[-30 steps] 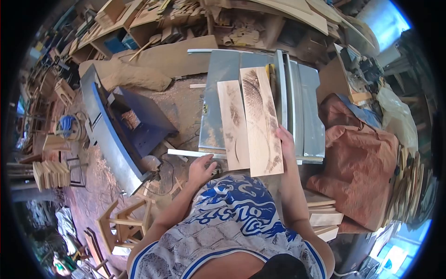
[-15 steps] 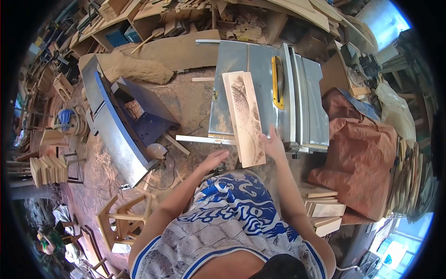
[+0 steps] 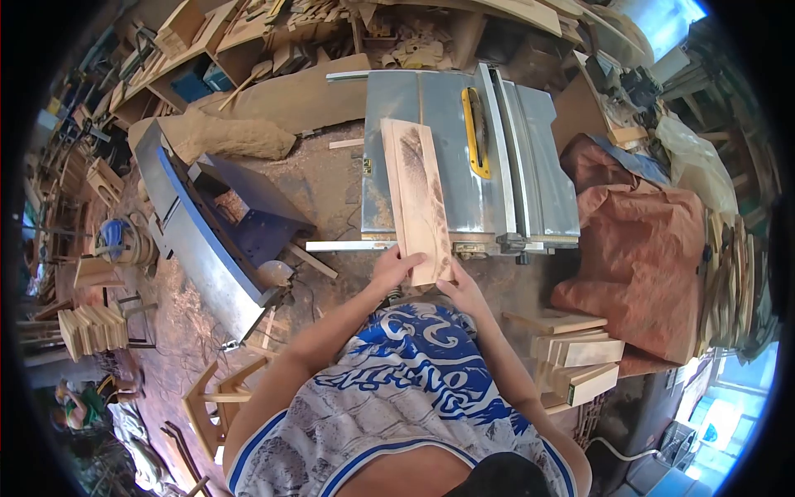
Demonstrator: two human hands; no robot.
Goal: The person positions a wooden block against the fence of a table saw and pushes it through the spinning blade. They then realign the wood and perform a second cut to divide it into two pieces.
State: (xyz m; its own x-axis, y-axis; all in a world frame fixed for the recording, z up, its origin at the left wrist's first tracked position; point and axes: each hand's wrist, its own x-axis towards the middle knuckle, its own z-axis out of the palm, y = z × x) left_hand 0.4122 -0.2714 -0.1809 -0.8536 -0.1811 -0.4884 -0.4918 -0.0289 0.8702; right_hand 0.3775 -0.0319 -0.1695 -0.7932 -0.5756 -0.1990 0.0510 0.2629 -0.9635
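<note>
A pale wooden board (image 3: 418,207) with dark, blotchy grain slants away from my body over the left part of the grey table saw (image 3: 451,108). My left hand (image 3: 396,272) grips its near left edge, thumb lying across the top face. At the near right corner, my right hand (image 3: 464,291) holds the board with the thumb at the edge and the fingers partly hidden. Beyond the board's right side, a yellow blade guard (image 3: 475,132) stands on the saw, next to a long metal fence (image 3: 502,149).
A blue jointer with a long metal bed (image 3: 203,240) stands to the left. Brown sheeting (image 3: 638,265) covers something at right, behind stacked boards (image 3: 580,352). A wooden stool frame (image 3: 217,398) sits near left. Shelves of offcuts (image 3: 306,29) line the back.
My left hand has come in from beside the board and taken hold of its near end. My right hand has slid down toward the near corner, and the board has straightened slightly.
</note>
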